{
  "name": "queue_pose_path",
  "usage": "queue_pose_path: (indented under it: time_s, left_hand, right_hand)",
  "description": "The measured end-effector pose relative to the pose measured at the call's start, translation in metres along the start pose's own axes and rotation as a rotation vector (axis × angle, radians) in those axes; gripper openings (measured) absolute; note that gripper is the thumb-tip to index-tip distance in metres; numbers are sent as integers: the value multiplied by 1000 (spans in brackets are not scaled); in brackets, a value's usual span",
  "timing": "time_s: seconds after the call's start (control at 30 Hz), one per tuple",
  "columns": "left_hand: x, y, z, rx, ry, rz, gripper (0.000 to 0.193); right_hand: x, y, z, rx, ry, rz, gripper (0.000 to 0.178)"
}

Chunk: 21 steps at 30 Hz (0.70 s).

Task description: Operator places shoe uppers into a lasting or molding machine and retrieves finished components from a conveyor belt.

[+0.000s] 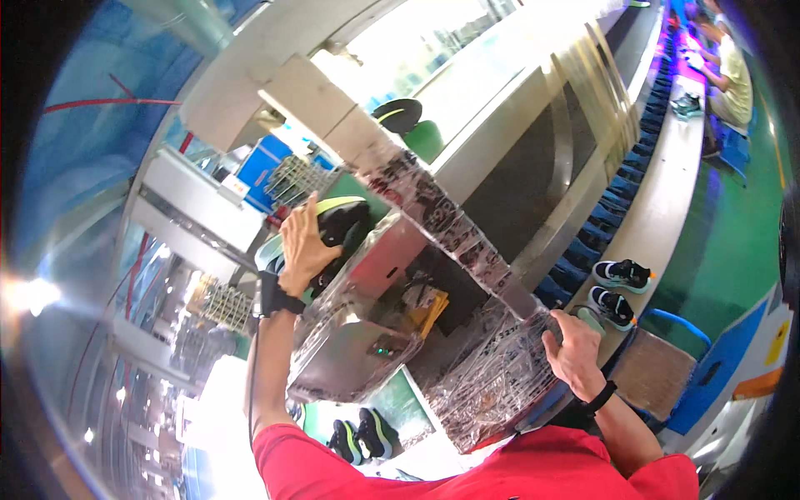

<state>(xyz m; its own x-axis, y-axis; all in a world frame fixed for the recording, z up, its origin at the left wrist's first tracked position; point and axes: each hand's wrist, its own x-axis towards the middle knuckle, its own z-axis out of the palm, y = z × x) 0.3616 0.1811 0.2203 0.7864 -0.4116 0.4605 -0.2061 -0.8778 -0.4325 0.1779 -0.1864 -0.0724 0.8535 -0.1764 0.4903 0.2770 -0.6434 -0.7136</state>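
My left hand (pixel 307 250), with a black band on its wrist, is raised at a rack on the left. Its fingers are stretched up and its thumb stands apart. Right behind it is a black shoe sole (pixel 350 218) with a yellow-green edge; whether the hand touches it I cannot tell. Low on the right, my right hand (pixel 575 352) is half curled beside the corner of a panel wrapped in clear plastic (pixel 500 362). Its thumb and forefinger are apart, with nothing visible between them; the other fingers are partly hidden. A greyish shoe (pixel 590 320) lies just behind it.
Two black-and-white shoes (pixel 618 292) stand on the pale ledge (pixel 654 221) along a conveyor with dark blue carriers (pixel 604 212). Dark shoes (pixel 362 435) sit on a lower shelf. Another dark sole (pixel 398 115) lies farther back. A person (pixel 733 87) sits far right. A stool (pixel 654 372) stands nearby.
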Motion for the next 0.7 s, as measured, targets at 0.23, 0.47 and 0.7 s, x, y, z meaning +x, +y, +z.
queue_pose_path:
  time_s: [0.23,0.47,0.7]
  left_hand:
    - [-30,-27,5,-54,-33,-44,121]
    - [-16,-34,18,-151,-216,-340,123]
    - [-43,-7,-37,-67,96,-248,121]
  right_hand:
    - [0,-3,-3,14,-47,-22,45]
    - [1,-2,-1,28,-55,44,43]
    - [2,-1,0,48,-10,-26,40]
